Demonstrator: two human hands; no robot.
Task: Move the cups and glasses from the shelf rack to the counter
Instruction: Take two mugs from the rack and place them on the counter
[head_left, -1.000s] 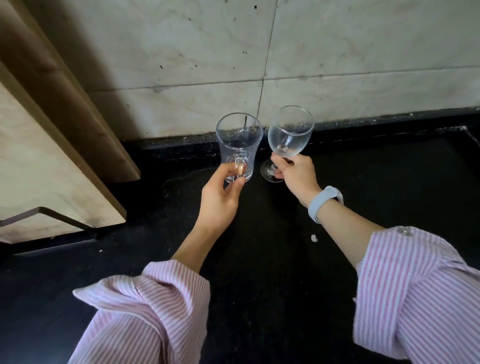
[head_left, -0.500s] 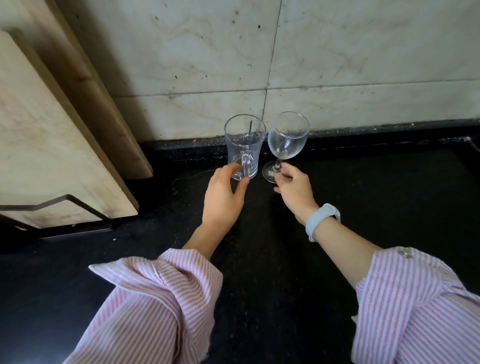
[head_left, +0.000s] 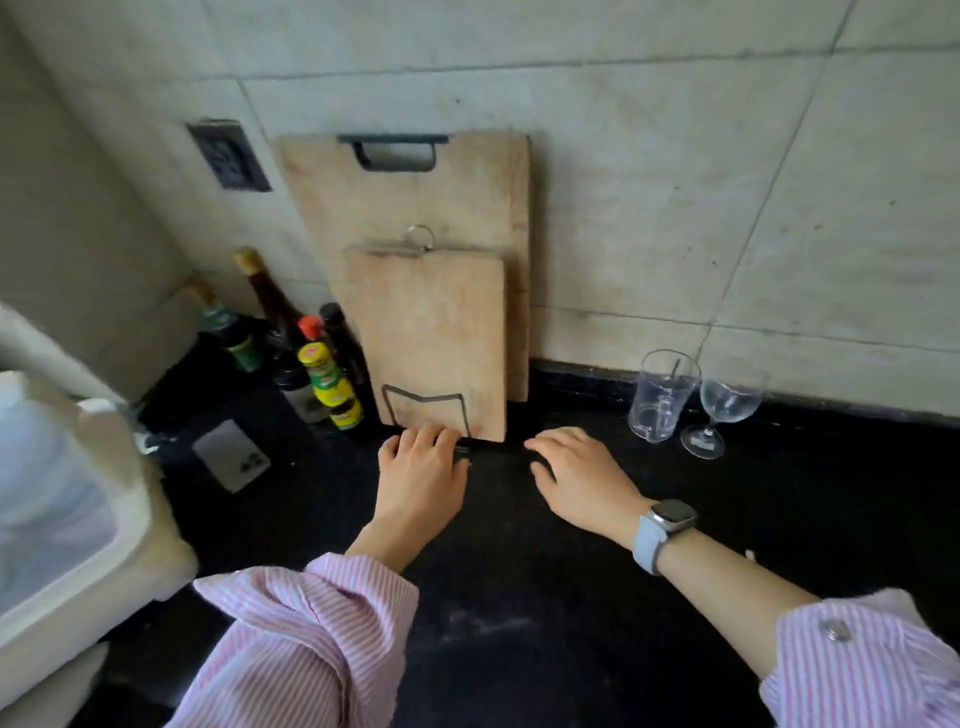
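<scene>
A clear glass mug (head_left: 661, 395) with a handle stands upright on the black counter (head_left: 519, 597) at the back right, close to the tiled wall. Right beside it stands an empty wine glass (head_left: 719, 415). Both of my hands hover over the counter to the left of the glasses, holding nothing. My left hand (head_left: 423, 475) has relaxed fingers near the base of the small cutting board. My right hand (head_left: 582, 475), with a watch on its wrist, is spread with loose fingers, well apart from the mug.
Two wooden cutting boards (head_left: 431, 312) lean against the wall in a black wire stand. Several sauce bottles (head_left: 317, 364) cluster at the left corner, with a phone (head_left: 231, 456) lying in front. A white rack or appliance (head_left: 62, 493) fills the left edge.
Both hands have let go of the mug and the wine glass and moved left. The view has swung left, so the glasses now sit at the right.
</scene>
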